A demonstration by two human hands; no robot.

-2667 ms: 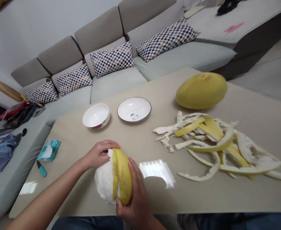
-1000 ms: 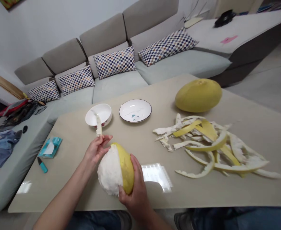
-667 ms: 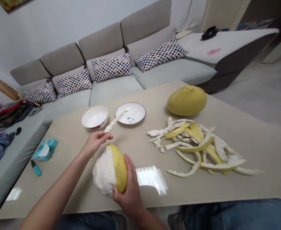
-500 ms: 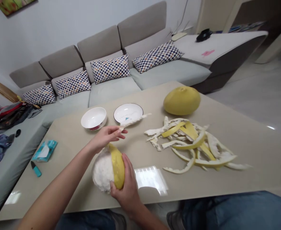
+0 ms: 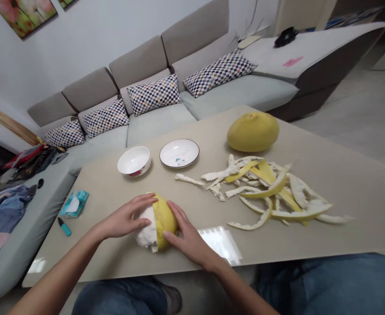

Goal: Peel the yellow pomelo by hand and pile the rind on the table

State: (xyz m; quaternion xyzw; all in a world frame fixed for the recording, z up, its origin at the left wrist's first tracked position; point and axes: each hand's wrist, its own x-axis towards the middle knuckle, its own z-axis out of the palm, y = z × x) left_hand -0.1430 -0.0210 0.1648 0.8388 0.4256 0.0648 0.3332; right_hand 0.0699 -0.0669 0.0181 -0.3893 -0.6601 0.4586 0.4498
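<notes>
- Far left: heap of clothes (image 5: 2,205) on the sofa (image 5: 17,232), blue and pink cloth.
- Marker-like teal item (image 5: 64,226) lying on the counter (image 5: 346,188), near its left edge; kind not certain at this size.
- Teal tissue packet (image 5: 74,203) just beside it.
- Left hand (image 5: 123,217): palm down, fingers extended and lightly closed on the white side of the fruit, holding it from the left.
- White bowl (image 5: 135,172), upright on the counter, pattern on its outer wall; only white glaze shows inside.
- Partly peeled pomelo (image 5: 156,223), resting on the counter between both hands, near the front edge. White pith (image 5: 145,232) on the left, yellow rind (image 5: 165,221) on the right.
- Handling judgement: flat fingers spread pressure on soft pith better than fingertips; rind is best worked from the edge where yellow meets white.
- White plate (image 5: 171,151) with dark rim, upright, small blue print at centre; nothing else on it.
- Strip of pith (image 5: 187,179) lying apart on the counter, just below the plate.
- Right hand (image 5: 189,236): fingers spread across the yellow rind, holding the fruit from the right.
- Pile of peel (image 5: 264,192), yellow and white strips, overlapping.
- Whole unpeeled pomelo (image 5: 253,131), behind the pile.
</notes>
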